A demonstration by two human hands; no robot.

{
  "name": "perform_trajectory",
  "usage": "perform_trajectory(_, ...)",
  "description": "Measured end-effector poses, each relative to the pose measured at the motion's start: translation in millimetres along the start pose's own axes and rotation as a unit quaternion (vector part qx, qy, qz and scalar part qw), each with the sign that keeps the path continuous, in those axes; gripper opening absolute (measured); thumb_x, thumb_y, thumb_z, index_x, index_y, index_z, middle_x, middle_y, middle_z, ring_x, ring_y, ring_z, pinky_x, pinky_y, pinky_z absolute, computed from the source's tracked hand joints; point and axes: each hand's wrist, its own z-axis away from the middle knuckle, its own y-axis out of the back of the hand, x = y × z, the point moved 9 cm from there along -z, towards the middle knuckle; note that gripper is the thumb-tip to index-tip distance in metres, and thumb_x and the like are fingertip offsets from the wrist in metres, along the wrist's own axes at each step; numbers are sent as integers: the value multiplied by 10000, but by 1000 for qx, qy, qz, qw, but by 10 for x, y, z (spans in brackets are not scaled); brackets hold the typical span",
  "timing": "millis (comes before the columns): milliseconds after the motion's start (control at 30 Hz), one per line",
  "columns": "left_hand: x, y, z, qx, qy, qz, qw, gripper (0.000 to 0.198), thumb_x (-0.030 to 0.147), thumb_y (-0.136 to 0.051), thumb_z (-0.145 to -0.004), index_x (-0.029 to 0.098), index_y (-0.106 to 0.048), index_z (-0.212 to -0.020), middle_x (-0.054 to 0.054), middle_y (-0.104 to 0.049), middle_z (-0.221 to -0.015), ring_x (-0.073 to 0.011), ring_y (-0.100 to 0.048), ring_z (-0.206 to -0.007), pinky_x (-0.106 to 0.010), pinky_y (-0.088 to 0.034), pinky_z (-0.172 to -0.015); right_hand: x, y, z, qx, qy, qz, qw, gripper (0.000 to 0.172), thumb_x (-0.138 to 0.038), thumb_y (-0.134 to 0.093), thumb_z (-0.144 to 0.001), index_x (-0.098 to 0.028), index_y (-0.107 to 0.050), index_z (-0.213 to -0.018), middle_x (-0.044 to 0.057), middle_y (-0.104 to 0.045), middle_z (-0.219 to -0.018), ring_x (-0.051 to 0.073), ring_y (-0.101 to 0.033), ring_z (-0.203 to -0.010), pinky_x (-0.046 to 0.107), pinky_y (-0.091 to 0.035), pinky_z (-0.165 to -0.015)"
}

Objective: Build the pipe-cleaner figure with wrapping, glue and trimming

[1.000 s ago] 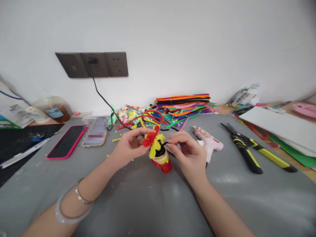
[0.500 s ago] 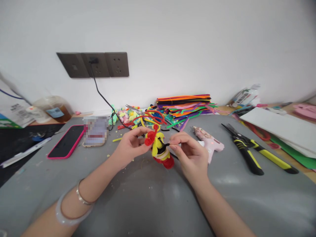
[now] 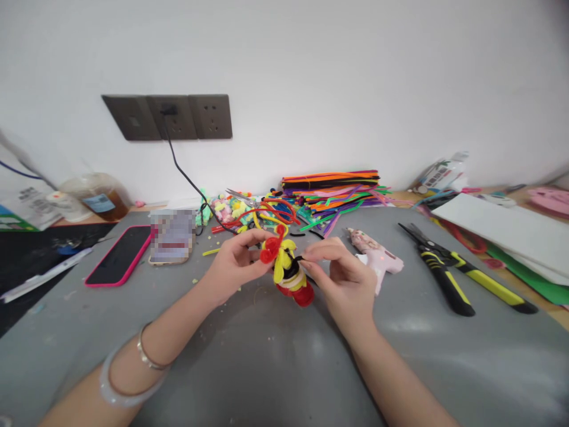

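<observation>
My right hand is edging nearer the figure, pinching its black strand. My left hand, half curled, is gripping the figure by its top, above the grey mat. Mat is extending towards me; pipe cleaners are lining its far edge. Wall is standing behind. Jar label: unreadable.

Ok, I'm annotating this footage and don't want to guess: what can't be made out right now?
All in the head view:
- Fingertips of the left hand: partly hidden by the red-and-yellow figure.
- End of the black strip: hidden by the right hand.
- Screen of the smaller phone: covered by pixelation.
- White carton: cut off by the left edge.
- Print on the white bag: too small and blurred.
</observation>
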Motion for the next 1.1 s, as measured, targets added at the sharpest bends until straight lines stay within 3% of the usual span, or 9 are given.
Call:
perform_trajectory(200,3,13,3,-10,-17,-16,1000,307,301,-905,-743,180,-769,-990,-56,-755,-943,-146,-707,-778,-220,-589,-715,-94,-12,1,-2,42,45,998,178,-90,-752,-847,-266,-761,-822,21,-735,-797,213,-677,-777,379,-540,-718)
perform_trajectory(400,4,22,13,-22,-38,-32,999,313,289,-890,-756,179,-776,-1026,-91,-772,-1007,-161,-719,-798,-229,-594,-718,-71,15,23,13,34,60,998,170,-104,-759,-854,-273,-773,-849,25,-691,-822,206,-656,-789,369,-528,-719)
perform_trajectory(767,71,-1,26,-17,-58,-30,998,312,318,-899,-743,192,-786,-1005,-56,-759,-919,-138,-686,-714,-212,-564,-660,-128,-35,68,-11,59,80,995,203,-91,-679,-911,-270,-761,-959,47,-737,-903,225,-685,-852,409,-514,-757)
perform_trajectory(1100,91,-13,48,-31,-64,-4,997,312,325,-909,-731,239,-804,-1012,-63,-776,-993,-188,-728,-824,-271,-607,-757,-223,63,100,46,111,57,991,151,-180,-657,-943,-282,-688,-1050,51,-722,-878,247,-678,-836,423,-520,-722)
